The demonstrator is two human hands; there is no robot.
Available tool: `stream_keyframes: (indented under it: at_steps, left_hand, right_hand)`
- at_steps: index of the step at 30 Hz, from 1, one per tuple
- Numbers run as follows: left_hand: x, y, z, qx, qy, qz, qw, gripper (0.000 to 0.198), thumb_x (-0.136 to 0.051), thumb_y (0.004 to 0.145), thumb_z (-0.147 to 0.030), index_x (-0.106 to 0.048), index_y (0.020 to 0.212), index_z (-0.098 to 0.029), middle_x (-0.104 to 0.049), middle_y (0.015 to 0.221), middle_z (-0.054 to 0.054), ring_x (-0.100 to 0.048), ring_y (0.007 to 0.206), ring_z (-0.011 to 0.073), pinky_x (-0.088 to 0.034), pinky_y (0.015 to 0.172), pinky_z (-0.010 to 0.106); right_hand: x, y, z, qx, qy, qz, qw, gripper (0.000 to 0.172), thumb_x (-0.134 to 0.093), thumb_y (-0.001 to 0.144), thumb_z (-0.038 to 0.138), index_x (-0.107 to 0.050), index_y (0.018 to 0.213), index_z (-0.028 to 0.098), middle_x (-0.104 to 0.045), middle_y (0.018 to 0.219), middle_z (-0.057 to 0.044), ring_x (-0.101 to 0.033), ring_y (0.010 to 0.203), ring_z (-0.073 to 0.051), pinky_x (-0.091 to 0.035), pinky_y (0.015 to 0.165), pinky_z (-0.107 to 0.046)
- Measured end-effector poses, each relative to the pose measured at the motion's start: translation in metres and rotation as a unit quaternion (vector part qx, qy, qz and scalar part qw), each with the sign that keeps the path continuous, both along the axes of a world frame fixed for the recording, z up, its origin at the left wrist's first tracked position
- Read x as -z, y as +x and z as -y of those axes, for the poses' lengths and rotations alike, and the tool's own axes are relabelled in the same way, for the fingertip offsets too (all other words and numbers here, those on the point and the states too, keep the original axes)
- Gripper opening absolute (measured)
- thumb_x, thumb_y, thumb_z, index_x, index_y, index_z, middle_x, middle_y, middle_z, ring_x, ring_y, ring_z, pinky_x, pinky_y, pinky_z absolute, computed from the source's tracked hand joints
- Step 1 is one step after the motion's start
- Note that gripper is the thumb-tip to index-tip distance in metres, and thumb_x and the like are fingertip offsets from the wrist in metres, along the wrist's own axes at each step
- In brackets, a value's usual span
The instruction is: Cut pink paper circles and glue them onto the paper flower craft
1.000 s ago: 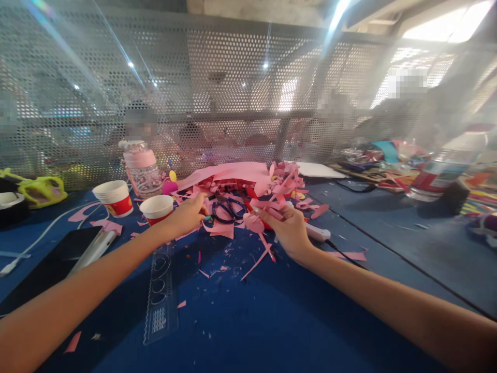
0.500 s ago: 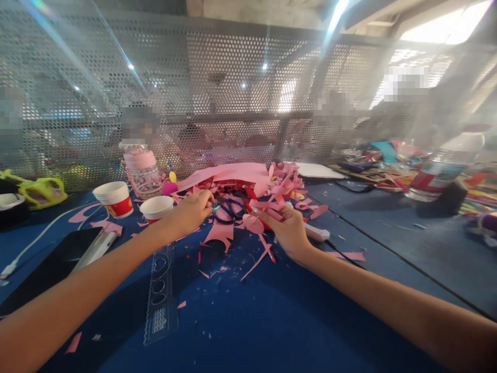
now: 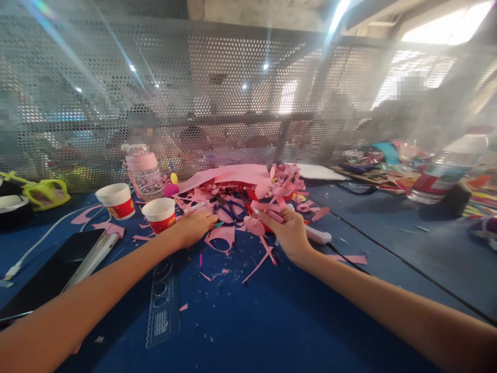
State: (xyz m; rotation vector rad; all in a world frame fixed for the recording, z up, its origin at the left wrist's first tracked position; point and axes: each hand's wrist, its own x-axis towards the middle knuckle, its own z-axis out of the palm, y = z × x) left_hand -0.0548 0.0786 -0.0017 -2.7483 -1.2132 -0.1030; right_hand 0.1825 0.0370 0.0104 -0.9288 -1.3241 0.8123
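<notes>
My right hand (image 3: 290,229) pinches a pink paper strip (image 3: 267,207) between thumb and fingers, at the right side of a heap of pink paper scraps (image 3: 285,181). A pink paper oval (image 3: 254,226) lies just left of that hand. My left hand (image 3: 196,228) reaches low over the heap's left edge, its fingers stretched forward among scraps and apparently holding nothing. Close to its fingertips are dark blue scissors (image 3: 232,211) and a pink sheet with a round hole cut out (image 3: 220,238). A white hot glue gun (image 3: 318,235) with a black cord lies partly behind my right hand.
Two red-and-white paper cups (image 3: 159,215) and a pink-topped bottle (image 3: 143,173) stand at left. Further left are a dark tablet (image 3: 50,272) and a white cable (image 3: 29,251). A clear stencil ruler (image 3: 163,305) lies in front. A plastic bottle (image 3: 446,166) stands right, before a perforated screen (image 3: 233,103).
My left hand has lowered and its fingers have stretched out onto the scraps; the holed pink sheet shows more. My right hand keeps its pinch in nearly the same place.
</notes>
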Motion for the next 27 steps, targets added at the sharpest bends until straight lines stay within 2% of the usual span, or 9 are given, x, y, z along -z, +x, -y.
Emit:
stream_keyframes:
  at_steps: [4,9,14,17,20,23,27]
  left_hand:
    - [0.0,-0.001,-0.004,-0.007,-0.017,0.03,0.999,0.022,-0.034,0.088,-0.018,-0.055,0.09,-0.018,-0.061,0.088,0.008,-0.057,0.085,0.0217,-0.042,0.069,0.031]
    - [-0.002,-0.005,-0.005,0.004,-0.037,0.071,0.997,0.023,-0.033,0.091,-0.022,-0.054,0.084,-0.019,-0.061,0.086,0.004,-0.057,0.083,0.0181,-0.042,0.072,0.028]
    - [-0.004,-0.004,0.003,-0.059,-0.006,0.119,0.991,0.026,-0.025,0.093,-0.022,-0.049,0.101,-0.015,-0.059,0.101,0.011,-0.056,0.094,0.021,-0.042,0.081,0.032]
    - [-0.004,-0.003,0.005,-0.086,-0.001,0.113,0.99,0.026,-0.028,0.092,-0.027,-0.048,0.103,-0.014,-0.059,0.101,0.013,-0.056,0.095,0.0236,-0.042,0.08,0.035]
    - [-0.005,-0.002,0.004,-0.073,-0.017,0.087,0.993,0.025,-0.038,0.089,-0.033,-0.052,0.102,-0.017,-0.06,0.107,0.011,-0.056,0.097,0.0241,-0.042,0.081,0.035]
    - [-0.008,-0.001,0.004,-0.054,-0.03,0.064,0.996,0.024,-0.04,0.088,-0.03,-0.054,0.104,-0.02,-0.059,0.112,0.009,-0.056,0.098,0.0238,-0.042,0.082,0.035]
    - [-0.012,0.001,0.005,-0.051,-0.036,0.051,0.997,0.022,-0.039,0.087,-0.024,-0.056,0.101,-0.021,-0.062,0.104,0.009,-0.058,0.091,0.0231,-0.043,0.077,0.034]
  right_hand:
    - [-0.001,-0.001,-0.001,0.008,-0.019,-0.02,1.0,0.02,-0.074,0.063,0.031,-0.072,0.079,0.019,-0.072,0.077,-0.001,-0.066,0.072,-0.018,-0.052,0.069,-0.032]
    - [0.0,-0.002,-0.001,-0.022,-0.074,-0.091,0.993,0.022,-0.076,0.06,0.033,-0.071,0.077,0.018,-0.072,0.074,-0.001,-0.066,0.071,-0.017,-0.053,0.069,-0.031]
    - [-0.001,-0.003,0.001,-0.052,-0.084,-0.124,0.987,0.023,-0.076,0.061,0.031,-0.071,0.081,0.021,-0.071,0.074,0.001,-0.065,0.069,-0.014,-0.052,0.067,-0.026]
    - [-0.001,-0.003,0.001,-0.05,-0.083,-0.129,0.987,0.023,-0.077,0.06,0.031,-0.071,0.08,0.021,-0.071,0.071,0.001,-0.064,0.066,-0.013,-0.051,0.064,-0.025]
    - [-0.001,-0.003,0.0,-0.051,-0.082,-0.133,0.986,0.025,-0.077,0.059,0.031,-0.071,0.081,0.021,-0.07,0.069,0.001,-0.064,0.067,-0.013,-0.051,0.064,-0.025]
    - [-0.002,-0.005,0.001,-0.05,-0.087,-0.136,0.986,0.026,-0.077,0.059,0.031,-0.071,0.082,0.021,-0.071,0.072,0.001,-0.065,0.068,-0.014,-0.052,0.065,-0.026]
    - [-0.005,-0.007,0.004,-0.051,-0.085,-0.137,0.986,0.026,-0.077,0.058,0.031,-0.071,0.081,0.02,-0.071,0.074,0.0,-0.065,0.067,-0.014,-0.053,0.067,-0.028]
